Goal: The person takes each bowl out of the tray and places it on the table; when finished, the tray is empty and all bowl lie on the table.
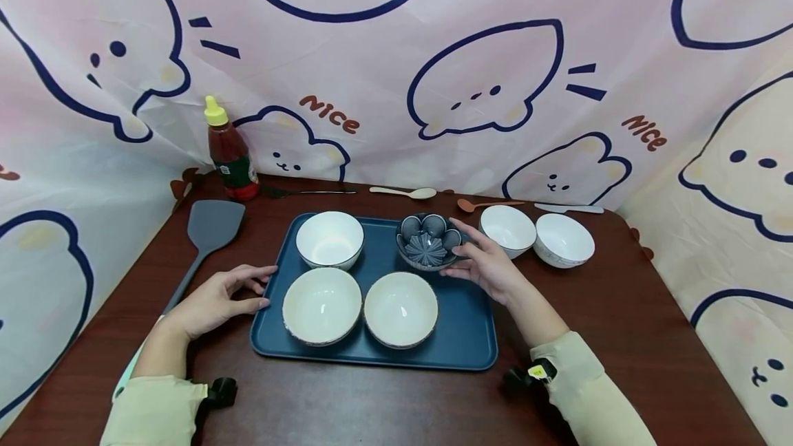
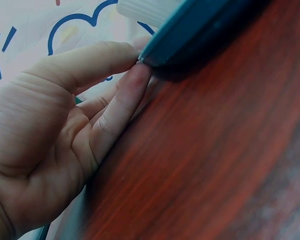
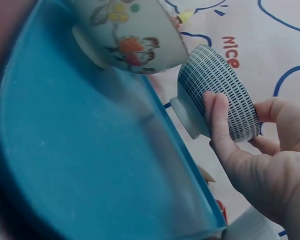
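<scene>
Dark wooden tabletop (image 1: 619, 322), item: blue patterned flower-shaped bowl (image 1: 429, 243), rear right of our blue tray (image 1: 477, 336). Our right hand (image 1: 489, 268) cups its side, fingers curled; left hand (image 1: 213, 298), fingers loosely extended, touches tray's edge.

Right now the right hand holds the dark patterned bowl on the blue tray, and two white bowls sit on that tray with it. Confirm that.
Not quite. The right hand does hold the dark patterned bowl on the blue tray, but the head view shows three white bowls on that tray with it, not two: one at the back left and two in front.
</scene>
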`<state>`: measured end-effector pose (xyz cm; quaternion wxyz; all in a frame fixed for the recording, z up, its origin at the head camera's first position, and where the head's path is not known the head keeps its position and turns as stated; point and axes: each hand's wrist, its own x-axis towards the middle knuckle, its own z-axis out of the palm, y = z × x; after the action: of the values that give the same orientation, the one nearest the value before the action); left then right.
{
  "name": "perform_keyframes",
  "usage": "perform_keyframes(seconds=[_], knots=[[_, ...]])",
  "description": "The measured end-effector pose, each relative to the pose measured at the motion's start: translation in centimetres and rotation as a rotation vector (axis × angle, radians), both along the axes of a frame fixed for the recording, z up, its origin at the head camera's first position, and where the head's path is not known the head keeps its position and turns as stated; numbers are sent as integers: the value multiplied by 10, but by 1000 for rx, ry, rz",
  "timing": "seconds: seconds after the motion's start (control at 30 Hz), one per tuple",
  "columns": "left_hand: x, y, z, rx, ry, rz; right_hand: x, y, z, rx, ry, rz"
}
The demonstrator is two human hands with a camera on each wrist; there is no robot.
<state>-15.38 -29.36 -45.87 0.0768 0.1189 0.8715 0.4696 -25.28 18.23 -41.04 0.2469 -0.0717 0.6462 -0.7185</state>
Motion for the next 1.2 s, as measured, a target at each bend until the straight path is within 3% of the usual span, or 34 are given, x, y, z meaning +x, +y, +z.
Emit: perform_keyframes(seconds=[0.37, 0.7, 1.2], knots=[[-1, 1, -1, 7, 2, -8, 21, 35, 18, 57, 33, -30], [0, 0, 1, -24, 3, 2, 40, 69, 31, 77, 105, 34], [1, 0, 1, -18, -1, 2, 47, 132, 13, 71, 186, 110]])
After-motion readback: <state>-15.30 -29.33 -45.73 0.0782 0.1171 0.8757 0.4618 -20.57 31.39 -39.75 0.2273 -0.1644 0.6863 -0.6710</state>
